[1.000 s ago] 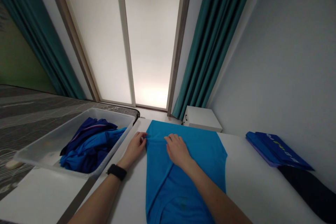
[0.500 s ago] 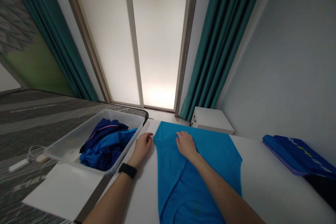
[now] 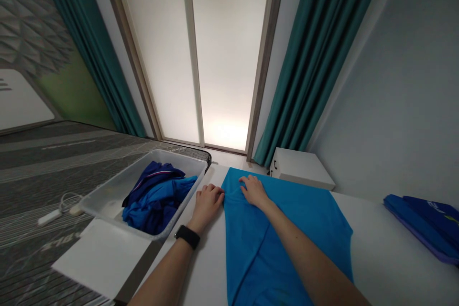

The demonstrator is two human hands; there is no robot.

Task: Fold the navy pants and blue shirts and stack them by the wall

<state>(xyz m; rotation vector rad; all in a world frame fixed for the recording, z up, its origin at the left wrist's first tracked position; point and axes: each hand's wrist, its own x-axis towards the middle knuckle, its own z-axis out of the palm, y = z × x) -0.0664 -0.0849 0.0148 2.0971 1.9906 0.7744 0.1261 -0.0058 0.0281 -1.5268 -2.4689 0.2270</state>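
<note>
A bright blue shirt (image 3: 308, 215) lies spread on the white table, part of it folded over along a slanting edge. My left hand (image 3: 208, 203), below a dark wristband (image 3: 188, 236), rests at the shirt's left edge near its far corner. Its fingers are curled together on the cloth's edge; the fingertips are partly hidden. On top of the shirt, close to that same corner, lies my right hand (image 3: 255, 192) with thumb and fingers apart, touching the fabric.
Left of the table, a translucent plastic bin (image 3: 103, 201) holds crumpled blue clothes (image 3: 158, 198). Folded blue garments (image 3: 423, 222) are stacked on the table's right side. Behind the table stands a white cabinet (image 3: 301, 167). A white plug with cable (image 3: 50, 216) lies at far left.
My left hand has moved right onto the shirt's left edge, from just beside it. The right hand stays on the cloth with its fingers shifted slightly. The whole view has swung left.
</note>
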